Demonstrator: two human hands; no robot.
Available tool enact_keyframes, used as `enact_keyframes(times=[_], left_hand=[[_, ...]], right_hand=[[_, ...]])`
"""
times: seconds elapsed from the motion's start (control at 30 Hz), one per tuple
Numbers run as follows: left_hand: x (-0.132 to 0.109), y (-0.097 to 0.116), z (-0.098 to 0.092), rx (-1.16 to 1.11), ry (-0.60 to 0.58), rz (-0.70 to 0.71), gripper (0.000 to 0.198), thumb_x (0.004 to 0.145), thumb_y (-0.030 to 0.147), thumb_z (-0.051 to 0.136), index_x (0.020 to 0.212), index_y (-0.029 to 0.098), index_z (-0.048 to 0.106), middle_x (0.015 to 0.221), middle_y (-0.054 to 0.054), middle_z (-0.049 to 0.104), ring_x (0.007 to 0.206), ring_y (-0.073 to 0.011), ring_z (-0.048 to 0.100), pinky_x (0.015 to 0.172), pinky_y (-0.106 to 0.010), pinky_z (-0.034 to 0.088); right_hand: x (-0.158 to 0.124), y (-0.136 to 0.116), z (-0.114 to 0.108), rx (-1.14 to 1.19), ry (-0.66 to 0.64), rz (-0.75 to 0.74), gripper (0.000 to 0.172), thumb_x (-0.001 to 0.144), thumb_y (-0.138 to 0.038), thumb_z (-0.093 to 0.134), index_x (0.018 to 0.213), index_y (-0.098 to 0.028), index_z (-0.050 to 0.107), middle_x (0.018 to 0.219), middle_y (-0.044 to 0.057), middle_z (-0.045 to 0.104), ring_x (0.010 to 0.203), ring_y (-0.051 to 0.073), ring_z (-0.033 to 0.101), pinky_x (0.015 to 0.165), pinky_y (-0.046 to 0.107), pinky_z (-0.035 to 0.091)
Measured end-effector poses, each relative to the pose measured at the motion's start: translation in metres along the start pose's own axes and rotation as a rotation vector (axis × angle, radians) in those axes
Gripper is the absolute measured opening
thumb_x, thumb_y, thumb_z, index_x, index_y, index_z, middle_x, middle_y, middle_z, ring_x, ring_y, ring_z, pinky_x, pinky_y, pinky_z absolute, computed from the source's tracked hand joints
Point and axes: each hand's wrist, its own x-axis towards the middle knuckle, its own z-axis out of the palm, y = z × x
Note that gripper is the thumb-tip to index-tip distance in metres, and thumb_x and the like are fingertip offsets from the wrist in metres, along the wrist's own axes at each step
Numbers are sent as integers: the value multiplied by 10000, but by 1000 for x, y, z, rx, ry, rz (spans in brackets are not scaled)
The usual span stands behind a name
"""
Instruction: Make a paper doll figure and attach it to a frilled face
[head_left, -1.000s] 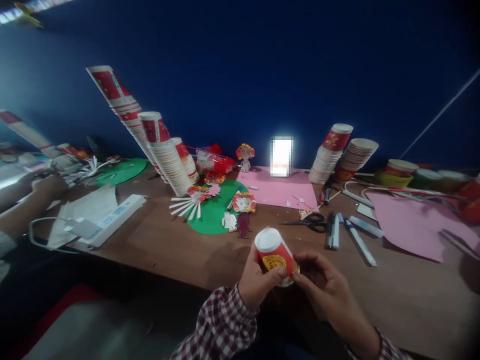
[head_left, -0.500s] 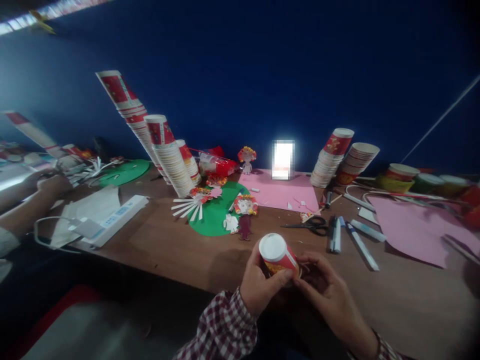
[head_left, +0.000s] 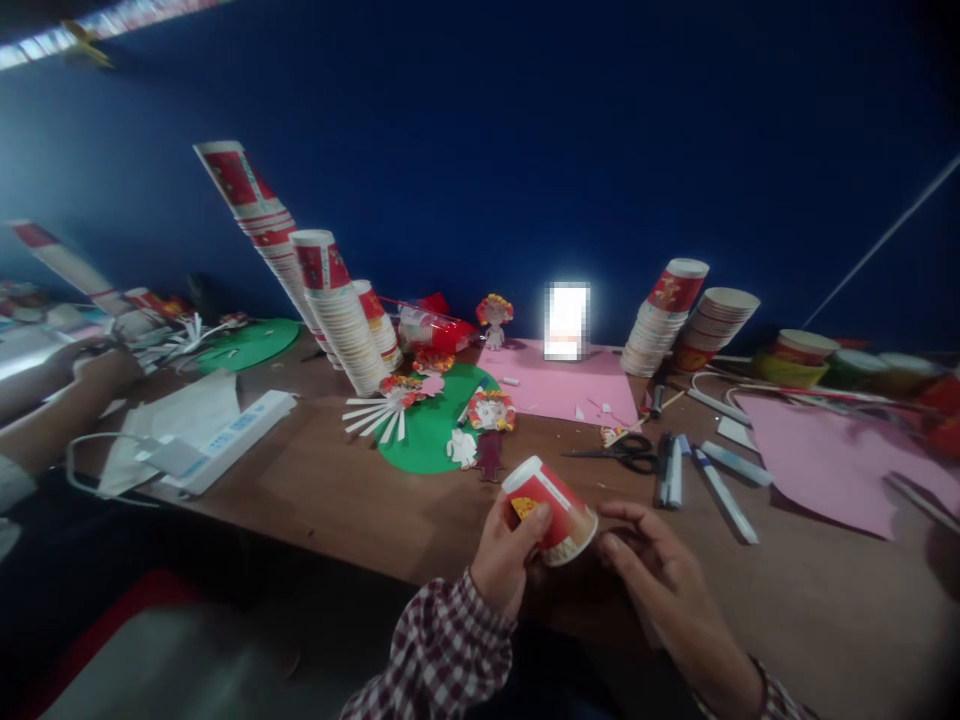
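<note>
A red and white paper cup is gripped in my left hand, thumb across its side. The cup lies tilted, its base to the upper left and its rim to the lower right. My right hand is just right of the rim with thumb and fingers apart, and nothing shows between them. Beyond the cup, paper figures rest on a green paper sheet. Black scissors lie on the brown table.
Tall cup stacks lean at the back left, with more cup stacks at the back right. Markers lie beside pink paper. A power strip is at left, near another person's hands.
The cup has turned in my left hand, so its side and rim now face me more. My right hand has come off the cup and its fingers have spread slightly.
</note>
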Motion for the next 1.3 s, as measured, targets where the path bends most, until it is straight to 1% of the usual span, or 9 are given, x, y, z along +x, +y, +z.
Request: enact_keyframes(times=[0.07,0.23,0.37,0.57,0.67,0.8,0.97,1.1,1.3], left_hand=[[0,1,2,-53,12,-20,364,690,333,755,972,154,609,882,-52,665,806,-168,627,789,-292,479],[0,2,1,-114,5,-62,324,715,338,736,956,157,620,889,-46,668,797,-162,630,790,-294,486],[2,1,-2,-175,54,-93,273,739,338,711,913,145,628,880,-53,679,812,-178,642,808,-306,493],[5,4,-6,-186,67,-136,237,760,298,693,930,150,622,889,-53,689,806,-173,654,801,-308,514],[6,4,-7,-183,62,-135,218,768,288,686,923,150,618,882,-51,691,785,-171,659,774,-300,530],[9,4,-7,-192,103,-151,219,738,271,716,897,149,628,847,-37,690,739,-150,657,747,-275,541],[10,4,-7,-198,142,-151,216,700,253,748,865,157,646,834,-20,695,729,-130,651,771,-260,534],[10,3,-8,-192,132,-158,235,725,268,729,914,158,642,834,-25,693,750,-142,651,787,-277,525],[7,3,-11,-188,81,-152,233,773,287,685,948,144,625,828,-41,681,746,-146,645,820,-312,510]], right_hand=[[0,-3,0,-10,2,1,307,829,-408,581,1059,-209,537,833,46,679,766,185,659,694,298,551],[1,-2,1,-2,-22,-18,271,833,-405,573,1026,-215,555,938,60,670,820,188,655,715,295,553],[4,6,-11,-109,-19,-79,274,843,-400,563,1053,-224,549,969,58,655,906,191,636,777,289,540],[12,1,-51,-347,145,-160,297,833,-427,552,1037,-212,556,963,73,655,875,200,641,747,298,543],[16,-5,-73,-521,244,-200,279,827,-428,538,987,-201,565,895,81,658,784,203,643,692,321,545],[27,3,-110,-723,364,-204,281,832,-409,516,1012,-197,559,874,73,654,734,193,633,649,327,533],[40,17,-147,-801,381,-202,262,820,-386,513,975,-182,568,843,80,663,746,207,637,638,331,524],[47,17,-148,-831,337,-214,277,819,-392,516,993,-185,572,855,77,671,737,207,643,653,333,525],[58,23,-119,-789,245,-274,279,821,-405,525,995,-194,578,890,87,673,774,226,647,642,333,524]])
